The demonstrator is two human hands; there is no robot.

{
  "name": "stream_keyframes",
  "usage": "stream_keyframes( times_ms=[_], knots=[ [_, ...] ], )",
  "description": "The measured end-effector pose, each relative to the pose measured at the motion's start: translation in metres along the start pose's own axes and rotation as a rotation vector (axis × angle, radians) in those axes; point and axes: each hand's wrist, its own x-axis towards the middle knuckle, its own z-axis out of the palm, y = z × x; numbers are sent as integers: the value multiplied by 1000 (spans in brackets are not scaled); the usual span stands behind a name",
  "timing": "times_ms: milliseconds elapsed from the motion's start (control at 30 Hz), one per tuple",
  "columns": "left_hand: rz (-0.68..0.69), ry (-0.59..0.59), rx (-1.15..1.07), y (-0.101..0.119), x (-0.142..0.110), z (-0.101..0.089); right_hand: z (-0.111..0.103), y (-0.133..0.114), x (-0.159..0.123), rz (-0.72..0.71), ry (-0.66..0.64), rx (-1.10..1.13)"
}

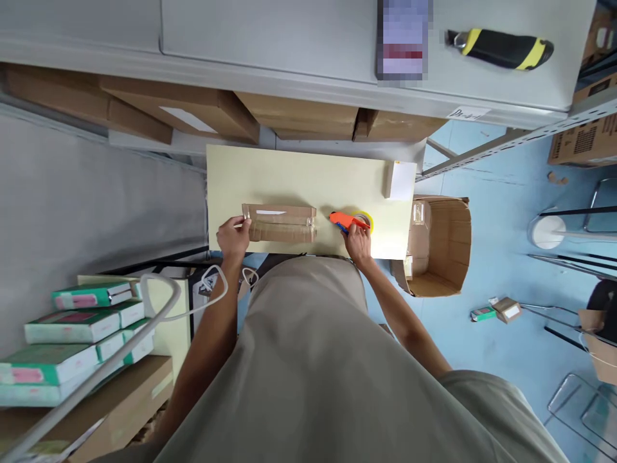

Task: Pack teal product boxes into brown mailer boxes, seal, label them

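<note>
Along the tabletop's (289, 177) near edge, the right hand (358, 244) grips an orange tape dispenser (344, 219); the left hand (233, 240) pinches a cardboard box's (279, 230) left end. Its right end looks taped; the left's sealing is unclear. Far right corner: white box (402, 181).

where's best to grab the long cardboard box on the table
Probably across the middle of the long cardboard box, from above, squeezing its two long sides: it lies flat, much longer than it is wide, and its middle is uncovered, with the left hand at its left end.
</note>
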Motion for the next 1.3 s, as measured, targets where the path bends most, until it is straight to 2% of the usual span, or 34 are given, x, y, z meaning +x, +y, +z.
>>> stream_keyframes(
  times_ms=[100, 167, 267, 333, 400, 467, 533, 600, 700, 800, 933, 1033, 1133, 1233, 1300],
  knots=[
    [46, -59, 46, 2, 0, -1, 14, 4, 2, 49, 91, 17],
    [79, -116, 84, 3, 2, -2, 10, -4, -1, 113, 130, 14],
    [95, -218, 141, 5, 7, -4, -11, -34, -11, 184, 236, 70],
    [97, -285, 155, 6, 11, -7, -26, -64, -18, 138, 298, 186],
    [104, -347, 143, 7, 13, -10, -33, -98, -22, 70, 262, 332],
    [109, -400, 111, 8, 12, -12, -32, -129, -19, 76, 137, 432],
    [115, -433, 71, 10, 7, -11, -25, -154, -13, 163, 29, 446],
    [120, -434, 42, 13, 2, -5, -17, -167, -5, 262, 3, 405],
    [121, -392, 7, 13, -2, 5, -12, -166, 3, 325, 23, 361],
    [154, -367, -88, -3, 7, 10, -15, -151, 3, 268, 45, 424],
    [270, -515, -397, -40, 33, 5, -20, -134, -4, 152, 85, 643],
    [233, -547, -533, -55, 43, -2, -22, -129, -9, 257, 188, 708],
    [230, -479, -485, -49, 40, -8, -27, -131, -12, 346, 245, 669],
    [296, -392, -421, -32, 35, -18, -39, -136, -9, 287, 243, 628],
    [338, -325, -422, -22, 36, -24, -50, -137, -4, 244, 286, 596]
  ],
)
